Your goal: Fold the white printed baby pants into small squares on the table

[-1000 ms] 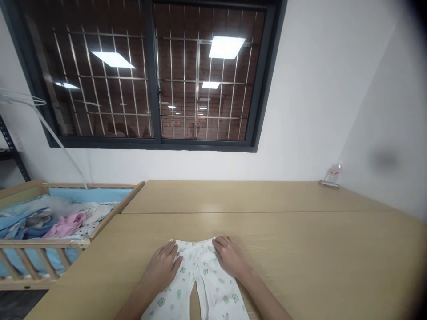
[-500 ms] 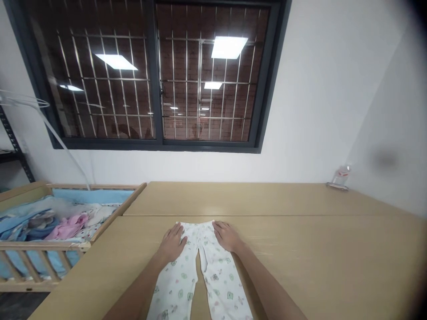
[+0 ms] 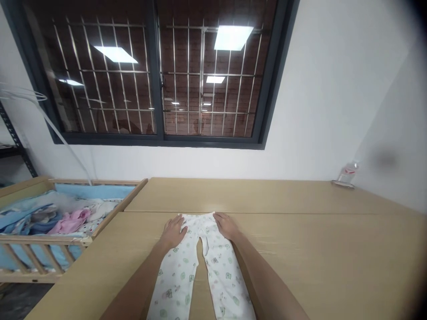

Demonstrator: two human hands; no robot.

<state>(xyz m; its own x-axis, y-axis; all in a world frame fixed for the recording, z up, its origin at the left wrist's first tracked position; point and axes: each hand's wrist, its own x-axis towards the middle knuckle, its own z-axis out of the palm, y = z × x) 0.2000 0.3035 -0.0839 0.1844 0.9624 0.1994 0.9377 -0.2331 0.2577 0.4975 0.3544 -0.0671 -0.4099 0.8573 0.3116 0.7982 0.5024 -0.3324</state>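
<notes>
Baby pants (image 3: 196, 266), one pair, on table (image 3: 316, 253); left hand (image 3: 173, 232), right hand (image 3: 227, 225) open on waistband (image 3: 198, 217), apparently.

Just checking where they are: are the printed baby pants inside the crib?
No, the printed baby pants lie flat on the wooden table, beside the crib, under the left hand and right hand.

A light wood table (image 3: 300, 249), printed white baby trousers (image 3: 175, 275) flat on it, a clear bottle (image 3: 348, 172) at the far corner.
</notes>
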